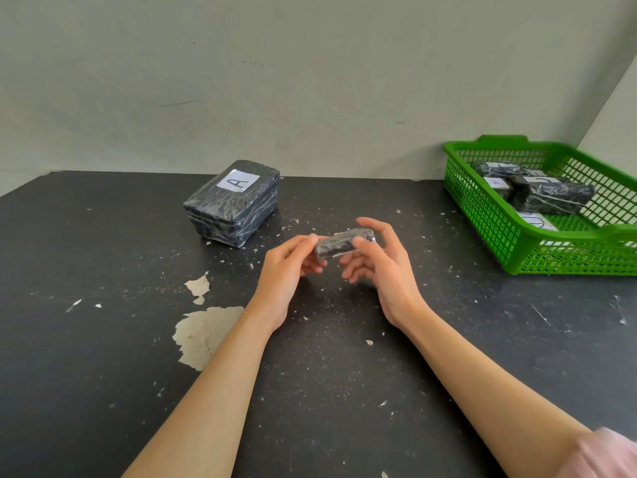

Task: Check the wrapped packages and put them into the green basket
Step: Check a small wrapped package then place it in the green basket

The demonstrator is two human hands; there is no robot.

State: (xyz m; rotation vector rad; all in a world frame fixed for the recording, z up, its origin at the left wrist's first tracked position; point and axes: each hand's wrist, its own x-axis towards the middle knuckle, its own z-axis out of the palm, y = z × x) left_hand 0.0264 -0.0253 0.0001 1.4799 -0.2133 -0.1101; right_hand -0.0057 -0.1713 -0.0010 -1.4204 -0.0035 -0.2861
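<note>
A pale wall (310,81) stands behind a black, speckled desk (103,374). At the far right of the desk, against the wall, sits the green basket (482,215) with latticed sides. Far left of centre, near the wall, a big package (231,205) in dark shiny wrap lies flat on the desk, well apart from the basket. A pale patch (203,332) of peeled surface shows on the desk, left of the left forearm.

Inside the basket lie several dark wrapped packages (551,196), one across another, some with white labels whose marks are too small to read.

The left hand (286,267) pinches the left end of a small package (339,244) between thumb and fingers. The right hand (382,267) grips the right end, thumb on the near face, fingers curled beneath, forefinger arched above. The small package is held level above the middle of the desk, between the big package and the basket.

A white label (238,182) reading "A" sits atop the big package. A pink sleeve (606,453) edges the lower right corner.
</note>
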